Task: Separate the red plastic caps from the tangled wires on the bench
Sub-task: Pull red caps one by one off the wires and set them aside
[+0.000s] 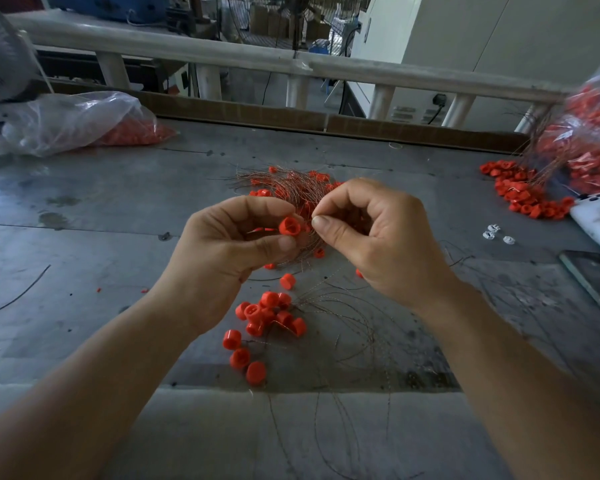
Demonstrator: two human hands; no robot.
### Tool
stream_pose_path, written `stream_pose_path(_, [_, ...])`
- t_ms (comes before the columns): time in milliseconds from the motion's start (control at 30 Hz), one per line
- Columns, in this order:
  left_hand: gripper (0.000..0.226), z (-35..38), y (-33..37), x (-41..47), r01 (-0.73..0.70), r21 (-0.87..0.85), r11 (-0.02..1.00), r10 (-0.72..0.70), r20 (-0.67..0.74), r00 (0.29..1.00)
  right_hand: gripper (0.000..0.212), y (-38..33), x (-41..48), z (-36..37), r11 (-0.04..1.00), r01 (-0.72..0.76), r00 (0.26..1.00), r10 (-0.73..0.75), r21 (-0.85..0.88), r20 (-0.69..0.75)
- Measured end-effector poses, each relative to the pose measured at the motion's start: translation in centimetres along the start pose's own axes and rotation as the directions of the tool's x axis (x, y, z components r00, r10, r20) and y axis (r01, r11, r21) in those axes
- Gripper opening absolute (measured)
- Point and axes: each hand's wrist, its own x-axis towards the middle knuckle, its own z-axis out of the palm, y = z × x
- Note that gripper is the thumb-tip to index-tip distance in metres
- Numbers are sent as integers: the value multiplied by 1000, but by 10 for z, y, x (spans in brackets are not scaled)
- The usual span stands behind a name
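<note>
Head view. Left hand [229, 244] pinches one red cap [289, 226] above the tabletop [118, 209]; right hand [371, 233] pinches a strand of the tangled wires [291, 188] beside it. Step in hand: freeing this cap. The next move probably calls for opposed pulling.

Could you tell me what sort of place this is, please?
Probably a small factory or workshop: a worn metal bench strewn with red caps and tangled wires, bulk bags of caps, and a pedestal fan beyond the railing.
</note>
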Motion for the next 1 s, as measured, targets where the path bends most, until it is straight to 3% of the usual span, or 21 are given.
stream_pose_path(300, [23,1,0,-1,-52,33,998,51,19,999,9,0,-1,5,999,-27,999,28,-24,36])
stream_pose_path(733, [23,3,1,-1,23,-96,995,-18,53,998,13,1,-1,1,998,-29,1000,30,-62,11])
stream_pose_path(1000, [26,4,3,-3,28,-86,996,-24,44,999,10,0,-1,0,998,-27,999,28,-58,17])
